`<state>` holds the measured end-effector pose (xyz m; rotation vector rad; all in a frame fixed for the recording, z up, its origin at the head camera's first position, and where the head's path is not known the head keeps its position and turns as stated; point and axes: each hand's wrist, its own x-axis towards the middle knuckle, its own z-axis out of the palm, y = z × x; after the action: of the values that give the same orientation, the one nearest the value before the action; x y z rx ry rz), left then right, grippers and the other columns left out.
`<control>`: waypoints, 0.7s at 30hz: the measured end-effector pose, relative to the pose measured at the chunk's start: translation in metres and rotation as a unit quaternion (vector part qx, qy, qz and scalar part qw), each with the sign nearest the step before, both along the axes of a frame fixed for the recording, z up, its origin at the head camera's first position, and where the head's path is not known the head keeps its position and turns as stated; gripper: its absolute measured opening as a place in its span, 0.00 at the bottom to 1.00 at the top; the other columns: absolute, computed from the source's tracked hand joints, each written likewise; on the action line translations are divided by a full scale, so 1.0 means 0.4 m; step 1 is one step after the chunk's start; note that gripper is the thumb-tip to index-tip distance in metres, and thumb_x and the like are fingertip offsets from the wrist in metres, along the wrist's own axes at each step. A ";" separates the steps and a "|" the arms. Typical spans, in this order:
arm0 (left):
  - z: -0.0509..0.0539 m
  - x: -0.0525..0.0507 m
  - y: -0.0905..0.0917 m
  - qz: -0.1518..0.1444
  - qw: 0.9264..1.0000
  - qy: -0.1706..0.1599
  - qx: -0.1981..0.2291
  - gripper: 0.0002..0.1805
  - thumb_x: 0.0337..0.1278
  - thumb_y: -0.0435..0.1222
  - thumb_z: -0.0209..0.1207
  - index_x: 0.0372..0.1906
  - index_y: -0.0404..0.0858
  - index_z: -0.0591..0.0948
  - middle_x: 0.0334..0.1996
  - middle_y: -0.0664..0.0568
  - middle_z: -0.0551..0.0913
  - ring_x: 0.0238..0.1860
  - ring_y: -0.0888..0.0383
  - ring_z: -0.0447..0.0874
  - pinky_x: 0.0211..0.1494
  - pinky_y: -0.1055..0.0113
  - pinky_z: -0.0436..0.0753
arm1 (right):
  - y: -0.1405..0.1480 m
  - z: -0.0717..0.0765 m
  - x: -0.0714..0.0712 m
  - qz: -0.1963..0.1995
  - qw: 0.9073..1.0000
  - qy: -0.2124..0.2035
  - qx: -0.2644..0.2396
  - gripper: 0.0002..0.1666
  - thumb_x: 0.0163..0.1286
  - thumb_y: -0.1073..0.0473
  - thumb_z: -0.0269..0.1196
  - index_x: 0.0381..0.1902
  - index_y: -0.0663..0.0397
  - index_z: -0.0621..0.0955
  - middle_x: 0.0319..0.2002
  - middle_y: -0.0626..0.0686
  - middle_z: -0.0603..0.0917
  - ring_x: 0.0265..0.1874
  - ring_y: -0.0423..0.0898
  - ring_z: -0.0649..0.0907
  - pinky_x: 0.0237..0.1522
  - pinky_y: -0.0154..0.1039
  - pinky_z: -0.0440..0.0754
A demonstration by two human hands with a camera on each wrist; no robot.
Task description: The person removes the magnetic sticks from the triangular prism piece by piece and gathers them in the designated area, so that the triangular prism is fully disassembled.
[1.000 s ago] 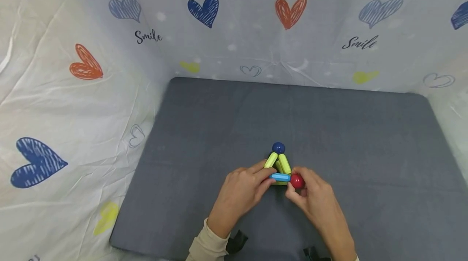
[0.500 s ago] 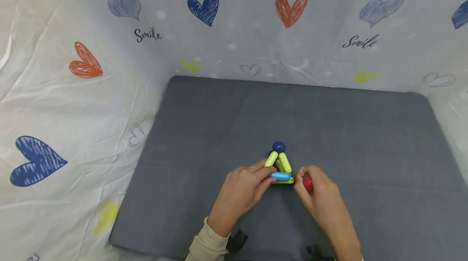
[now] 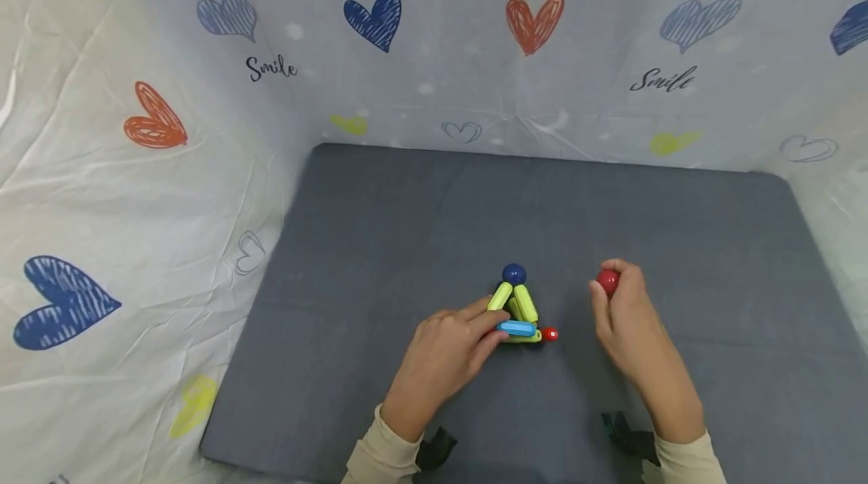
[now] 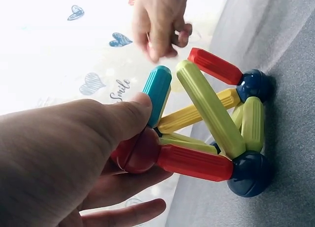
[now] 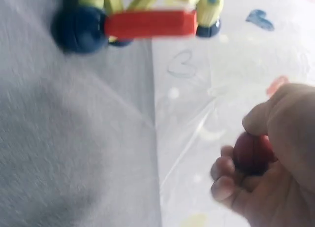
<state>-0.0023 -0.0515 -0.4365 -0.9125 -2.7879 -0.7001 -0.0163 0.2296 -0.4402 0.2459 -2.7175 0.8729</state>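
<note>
My left hand [image 3: 444, 356] grips a frame of rods and balls at its left side; in the left wrist view the thumb and fingers hold its dark red ball [image 4: 138, 150]. A teal-blue rod [image 4: 158, 94] rises from that ball, and a red rod [image 4: 196, 162] joins it to a navy ball [image 4: 249, 174]. Another red rod [image 4: 215, 66] stands off a second navy ball [image 4: 255, 85], its far end free. To the right of the frame, my right hand [image 3: 637, 333] pinches a loose red ball [image 3: 608, 281] between thumb and fingers, apart from the frame.
A grey mat [image 3: 407, 228] lies beneath both hands. White cloth [image 3: 434, 39] printed with hearts stands behind it and extends down the left side. Black straps [image 3: 436, 448] hang by both wrists.
My right hand has pulled the red ball off the frame's right side and carried it right and back, leaving the end of a red rod exposed. My left hand stays in place.
</note>
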 end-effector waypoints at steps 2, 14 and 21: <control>-0.001 -0.001 0.001 -0.001 1.000 -0.001 -0.001 0.15 0.73 0.50 0.66 0.58 0.52 0.88 0.64 0.59 0.84 0.32 0.64 0.83 0.43 0.66 0.86 | 0.018 -0.006 -0.031 0.013 1.000 0.017 0.020 0.27 0.73 0.70 0.69 0.63 0.74 0.71 0.45 0.69 0.77 0.33 0.58 0.79 0.31 0.54 0.82; 0.000 -0.003 0.004 0.005 1.000 0.004 -0.004 0.16 0.73 0.49 0.66 0.59 0.52 0.88 0.65 0.58 0.84 0.31 0.61 0.84 0.44 0.64 0.87 | 0.110 -0.090 -0.242 -0.003 0.997 -0.035 0.063 0.26 0.70 0.58 0.75 0.61 0.62 0.82 0.50 0.64 0.79 0.39 0.59 0.80 0.38 0.59 0.80; -0.003 0.003 0.002 0.006 1.000 0.006 0.004 0.16 0.70 0.49 0.69 0.58 0.52 0.88 0.63 0.58 0.85 0.34 0.61 0.86 0.47 0.64 0.87 | 0.147 -0.113 -0.348 -0.015 0.998 -0.037 0.058 0.24 0.74 0.64 0.70 0.64 0.65 0.80 0.56 0.70 0.76 0.47 0.68 0.81 0.49 0.67 0.78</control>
<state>-0.0010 -0.0506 -0.4379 -0.8941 -2.7756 -0.7016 -0.1555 0.2883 -0.4855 0.1992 -2.8364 0.7320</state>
